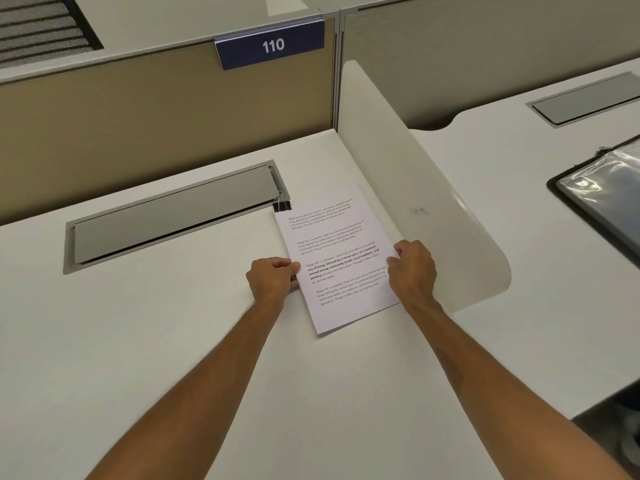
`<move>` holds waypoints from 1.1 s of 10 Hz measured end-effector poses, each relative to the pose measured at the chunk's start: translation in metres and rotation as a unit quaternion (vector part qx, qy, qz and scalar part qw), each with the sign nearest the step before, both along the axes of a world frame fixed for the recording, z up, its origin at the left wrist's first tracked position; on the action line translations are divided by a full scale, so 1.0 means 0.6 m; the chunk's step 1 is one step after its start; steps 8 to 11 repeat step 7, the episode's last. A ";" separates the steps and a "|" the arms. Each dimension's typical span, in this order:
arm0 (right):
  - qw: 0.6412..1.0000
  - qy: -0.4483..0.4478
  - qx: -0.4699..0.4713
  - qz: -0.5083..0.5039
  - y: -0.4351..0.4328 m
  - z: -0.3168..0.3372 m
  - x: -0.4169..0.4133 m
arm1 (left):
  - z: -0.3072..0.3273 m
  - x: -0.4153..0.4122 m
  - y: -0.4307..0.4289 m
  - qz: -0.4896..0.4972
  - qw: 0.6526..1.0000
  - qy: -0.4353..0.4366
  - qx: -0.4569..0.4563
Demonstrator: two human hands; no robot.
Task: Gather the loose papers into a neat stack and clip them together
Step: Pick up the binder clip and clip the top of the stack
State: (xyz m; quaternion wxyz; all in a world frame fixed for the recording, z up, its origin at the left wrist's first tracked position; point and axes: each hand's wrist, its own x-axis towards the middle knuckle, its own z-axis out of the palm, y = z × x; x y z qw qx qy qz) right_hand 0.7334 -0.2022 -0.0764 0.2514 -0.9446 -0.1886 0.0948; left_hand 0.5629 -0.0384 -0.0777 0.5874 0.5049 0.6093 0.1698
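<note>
Papers, a stack of white printed sheets [337, 258] with four blocks of black text, lie at the middle of the frame on the white counter [138, 323], turned a little so the top edge leans to the left. A small black binder clip [282, 205] with silver wire handles grips the stack's upper left corner, just beside the end of a grey metal cable-tray lid [173, 216] set into the counter. The left hand [273, 277] pinches the stack's left edge, fingers curled and thumb on top of the sheet. The right hand [414, 268] holds the right edge in the same way, thumb over the paper. Both forearms reach in from the bottom of the frame. A curved white divider panel [433, 202] rises just right of the stack. At the upper centre a dark blue sign reading 110 [272, 46] hangs on the tan partition wall [138, 109].
</note>
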 end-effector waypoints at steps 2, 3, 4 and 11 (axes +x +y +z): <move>0.999 -0.011 -0.028 0.024 0.001 0.000 -0.003 | 0.002 0.005 -0.002 -0.022 0.998 0.038 0.050; 0.999 -0.017 -0.033 0.025 0.002 0.003 -0.005 | -0.003 0.006 -0.001 -0.045 0.992 0.086 0.080; 0.996 -0.045 -0.068 0.044 0.000 0.005 -0.008 | -0.006 0.003 -0.004 -0.076 0.979 0.138 0.130; 0.987 -0.086 0.033 0.128 0.002 0.037 -0.053 | 0.053 -0.068 -0.037 -0.182 0.913 0.188 0.312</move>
